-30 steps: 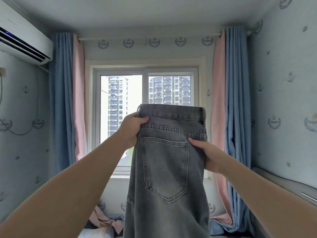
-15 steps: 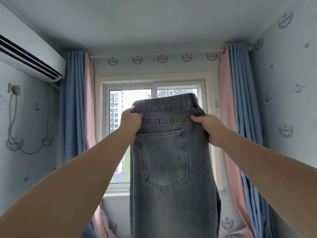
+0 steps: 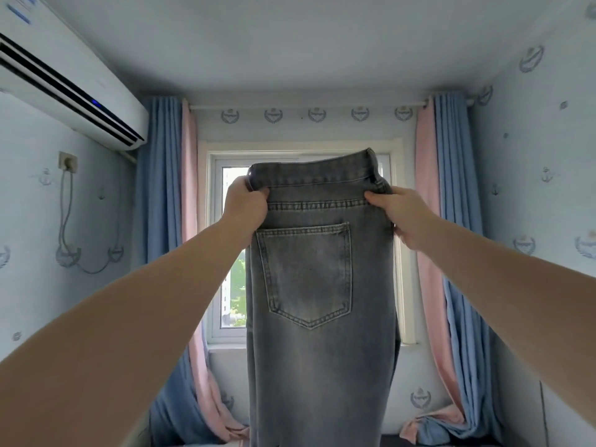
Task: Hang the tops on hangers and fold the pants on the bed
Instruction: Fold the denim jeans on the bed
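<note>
Pale blue wallpaper with small anchors covers the room, and at the far wall a window (image 3: 230, 246) stands between blue and pink curtains (image 3: 161, 221). An air conditioner (image 3: 64, 82) hangs high on the left wall, with a wall socket (image 3: 67, 161) below it.

The grey jeans (image 3: 319, 285) hang in the air in front of the window, with one back pocket toward the camera. The left hand (image 3: 246, 204) grips the left end of the waistband, its fingers curled round the cloth. The right hand (image 3: 403, 217) pinches the right end, with the thumb on the near side.

One second ago the right hand held the side seam lower, beside the pocket. Now it is up at the waistband, level with the left hand, and the jeans are lifted higher. The view has also tipped up, so more ceiling shows. I think the pants are now stretched flat and straight, probably doubled leg on leg, and ready to be laid down and folded. The folding itself is not yet done.

The legs of the jeans are cut off by the lower edge. I cannot make out the bed, and no tops or hangers are in view. Most fingers of both hands are hidden behind the cloth.
</note>
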### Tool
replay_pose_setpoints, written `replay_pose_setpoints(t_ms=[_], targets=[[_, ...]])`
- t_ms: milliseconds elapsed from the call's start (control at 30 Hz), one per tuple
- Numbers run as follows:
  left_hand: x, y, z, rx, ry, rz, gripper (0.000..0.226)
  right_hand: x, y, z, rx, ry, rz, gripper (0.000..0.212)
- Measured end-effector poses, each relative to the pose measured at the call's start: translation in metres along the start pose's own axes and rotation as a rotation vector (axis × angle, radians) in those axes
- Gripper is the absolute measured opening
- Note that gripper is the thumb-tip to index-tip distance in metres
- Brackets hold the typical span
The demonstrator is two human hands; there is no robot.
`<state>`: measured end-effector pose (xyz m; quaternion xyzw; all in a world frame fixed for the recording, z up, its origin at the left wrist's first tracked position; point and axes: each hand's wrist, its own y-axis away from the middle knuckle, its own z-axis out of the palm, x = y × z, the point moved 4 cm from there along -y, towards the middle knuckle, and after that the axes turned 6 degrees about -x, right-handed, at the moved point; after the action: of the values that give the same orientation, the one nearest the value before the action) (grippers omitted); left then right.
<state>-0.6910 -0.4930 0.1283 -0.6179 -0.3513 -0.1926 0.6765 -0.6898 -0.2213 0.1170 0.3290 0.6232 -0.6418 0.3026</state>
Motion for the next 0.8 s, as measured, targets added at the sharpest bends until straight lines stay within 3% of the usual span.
replay_pose_setpoints(t_ms=[467, 800], targets=[[0.076, 0.104, -0.087, -0.012, -0.144, 0.012, 0.008, -0.077, 0.124, 0.033, -0.003, -0.019, 0.031, 0.002], [0.014, 0.122, -0.121, -0.037, -0.127, -0.136, 0.021, -0.029, 0.134, 0.07, -0.019, 0.002, 0.124, 0.003]])
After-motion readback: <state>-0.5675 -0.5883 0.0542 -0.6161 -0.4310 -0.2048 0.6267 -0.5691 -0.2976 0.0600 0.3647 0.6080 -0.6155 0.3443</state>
